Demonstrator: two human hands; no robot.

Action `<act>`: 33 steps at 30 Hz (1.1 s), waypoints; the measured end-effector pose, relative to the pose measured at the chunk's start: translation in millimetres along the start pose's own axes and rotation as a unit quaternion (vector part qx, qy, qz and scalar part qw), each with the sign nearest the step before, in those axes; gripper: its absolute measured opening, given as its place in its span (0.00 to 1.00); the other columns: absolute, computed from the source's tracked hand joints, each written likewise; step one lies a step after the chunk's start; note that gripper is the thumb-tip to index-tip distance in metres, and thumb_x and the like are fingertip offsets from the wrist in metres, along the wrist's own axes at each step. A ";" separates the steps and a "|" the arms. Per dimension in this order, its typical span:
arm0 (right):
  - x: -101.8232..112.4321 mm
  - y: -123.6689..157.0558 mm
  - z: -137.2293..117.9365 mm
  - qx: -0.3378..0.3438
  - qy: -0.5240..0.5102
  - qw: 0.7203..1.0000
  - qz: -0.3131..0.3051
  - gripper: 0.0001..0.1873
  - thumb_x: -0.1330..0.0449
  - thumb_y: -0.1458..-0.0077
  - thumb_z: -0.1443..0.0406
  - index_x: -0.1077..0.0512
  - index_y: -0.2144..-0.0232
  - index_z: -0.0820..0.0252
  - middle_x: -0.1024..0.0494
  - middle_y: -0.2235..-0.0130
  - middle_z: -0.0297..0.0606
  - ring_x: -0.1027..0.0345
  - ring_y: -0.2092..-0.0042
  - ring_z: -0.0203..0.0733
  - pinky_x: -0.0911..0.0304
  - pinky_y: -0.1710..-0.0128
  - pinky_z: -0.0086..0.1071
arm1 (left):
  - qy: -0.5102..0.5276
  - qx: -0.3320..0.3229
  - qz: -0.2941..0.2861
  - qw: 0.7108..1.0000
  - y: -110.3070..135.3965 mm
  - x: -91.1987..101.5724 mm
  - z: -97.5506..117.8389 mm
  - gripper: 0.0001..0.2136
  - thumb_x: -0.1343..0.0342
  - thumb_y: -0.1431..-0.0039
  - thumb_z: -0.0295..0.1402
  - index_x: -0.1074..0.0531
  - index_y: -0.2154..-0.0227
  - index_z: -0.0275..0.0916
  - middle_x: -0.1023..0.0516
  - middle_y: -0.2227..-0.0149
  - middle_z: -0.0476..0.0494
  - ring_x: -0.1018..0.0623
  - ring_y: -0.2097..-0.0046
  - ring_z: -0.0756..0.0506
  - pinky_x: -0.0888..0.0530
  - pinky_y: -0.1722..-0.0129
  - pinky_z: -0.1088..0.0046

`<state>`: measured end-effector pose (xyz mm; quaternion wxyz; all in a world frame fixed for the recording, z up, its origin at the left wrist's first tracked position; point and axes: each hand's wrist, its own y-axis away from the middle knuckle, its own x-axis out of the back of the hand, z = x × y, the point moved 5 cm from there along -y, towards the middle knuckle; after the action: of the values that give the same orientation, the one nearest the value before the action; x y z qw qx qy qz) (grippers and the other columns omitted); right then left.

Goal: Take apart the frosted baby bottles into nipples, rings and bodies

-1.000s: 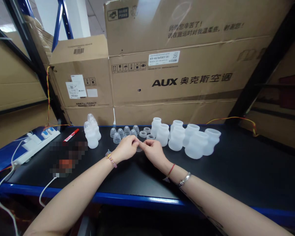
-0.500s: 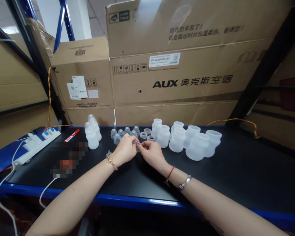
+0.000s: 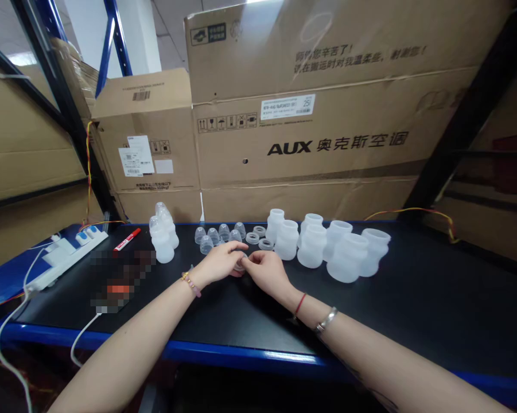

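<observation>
My left hand and my right hand meet over the middle of the black table, both closed on a small translucent bottle collar ring. Fingers cover most of it, so whether anything sits inside is hidden. Behind my left hand stand several clear dome caps, open side down. Flat on the table just beyond my right hand lie several loose collar rings. To the right, several open frosted bottle bodies stand upright. A small clear tip, mostly hidden, shows behind my left wrist.
Capped bottles stand at the left, near a red marker. Further left are a white power strip with cables and a pixelated object. Large cardboard boxes back the table; a blue edge runs along the front.
My left hand has shifted slightly, its index finger now stretched over the top of the ring. The ring has tilted and dropped slightly between my hands. The objects on the table have stayed put.
</observation>
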<state>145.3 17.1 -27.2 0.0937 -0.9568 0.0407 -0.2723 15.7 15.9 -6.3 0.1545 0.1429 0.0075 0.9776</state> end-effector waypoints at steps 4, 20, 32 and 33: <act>-0.9 -1.3 0.1 0.012 -0.014 1.000 -0.011 0.17 0.42 0.53 0.54 0.26 0.83 0.61 0.26 0.81 0.37 0.39 0.77 0.36 0.49 0.77 0.30 | 0.051 0.009 -0.004 0.999 -1.3 1.8 0.0 0.08 0.46 0.43 0.27 0.25 0.61 0.34 0.23 0.68 0.44 0.23 0.67 0.49 0.23 0.61 0.69; 5.2 1.7 -4.6 0.010 0.004 1.000 0.023 0.20 0.41 0.53 0.50 0.26 0.82 0.59 0.24 0.80 0.36 0.34 0.76 0.38 0.47 0.76 0.30 | -0.114 -0.148 0.137 0.973 7.8 9.8 7.8 0.10 0.49 0.43 0.23 0.22 0.64 0.38 0.28 0.58 0.40 0.26 0.74 0.52 0.23 0.71 0.74; 3.0 -2.9 -0.5 0.017 -0.021 1.000 0.013 0.20 0.43 0.51 0.52 0.23 0.79 0.61 0.22 0.78 0.40 0.34 0.75 0.40 0.46 0.75 0.31 | -0.015 -0.084 0.044 0.995 -5.0 7.9 0.7 0.08 0.46 0.42 0.30 0.27 0.61 0.35 0.26 0.55 0.39 0.22 0.64 0.48 0.22 0.62 0.68; 2.9 -3.1 -0.7 0.016 -0.024 1.000 0.011 0.20 0.43 0.51 0.52 0.23 0.79 0.62 0.22 0.78 0.40 0.34 0.76 0.40 0.46 0.75 0.31 | -0.038 -0.089 0.050 0.994 -4.0 8.8 0.7 0.09 0.46 0.42 0.29 0.27 0.60 0.36 0.27 0.53 0.39 0.22 0.64 0.49 0.22 0.61 0.68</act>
<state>147.5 19.7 -24.5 0.1132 -0.9609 0.0446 -0.2488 9.1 22.4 -3.4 0.1181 0.1655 -0.0922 0.9748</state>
